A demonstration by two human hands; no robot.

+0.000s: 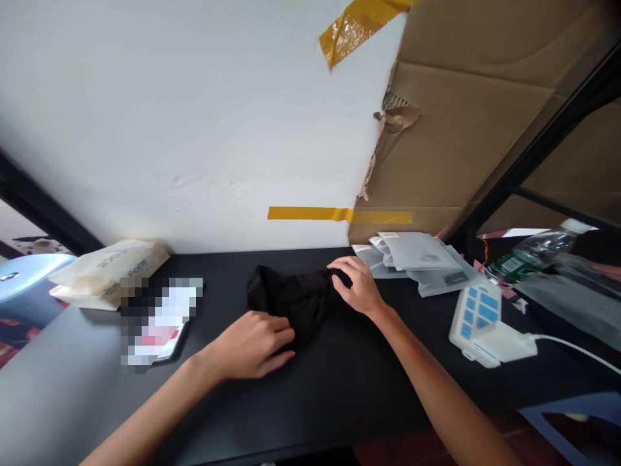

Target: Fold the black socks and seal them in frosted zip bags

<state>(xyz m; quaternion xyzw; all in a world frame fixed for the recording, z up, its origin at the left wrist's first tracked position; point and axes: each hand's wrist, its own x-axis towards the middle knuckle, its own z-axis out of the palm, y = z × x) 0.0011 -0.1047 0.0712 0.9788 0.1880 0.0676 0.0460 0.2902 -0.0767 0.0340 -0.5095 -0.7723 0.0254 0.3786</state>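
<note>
A crumpled piece of black cloth point(298, 301) lies on the black tabletop, its folds hard to tell apart from the surface. My left hand point(262, 343) is at its near left edge, with the fingers bent together over the fabric and the thumb pointing right. At the far right end of the cloth, my right hand point(356, 285) curls its fingers and thumb round the edge. The fingertips of both hands are partly hidden in the dark fabric.
To the left are a blurred-out phone point(167, 323) and a paper packet point(114, 275). Clear plastic bags point(420, 252), a white power strip point(478, 320) with a plugged-in cord, and a plastic bottle point(536, 252) sit right. A white wall panel and taped cardboard point(460, 142) stand behind.
</note>
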